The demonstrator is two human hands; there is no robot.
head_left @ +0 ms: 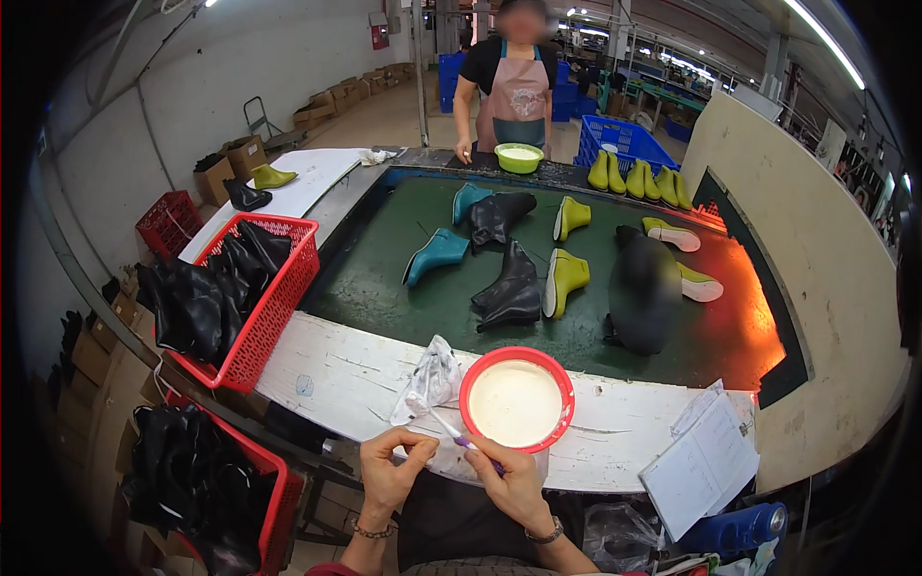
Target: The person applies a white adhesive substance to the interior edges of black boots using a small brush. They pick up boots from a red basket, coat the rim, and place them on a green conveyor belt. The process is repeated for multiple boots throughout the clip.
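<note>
One brush (446, 425) is extending forward-left from the right hand (514, 485), fingers pinching its handle; left hand (389, 475) curling thumb and forefinger nearly together, hold unclear; step apparently brush handling, next move calling for steadiness near the red bowl (517, 352) beyond the fingers.

A head-worn fisheye looks down and forward, left hand (388, 475) and right hand (516, 488) near, green table (403, 317) beyond.
</note>
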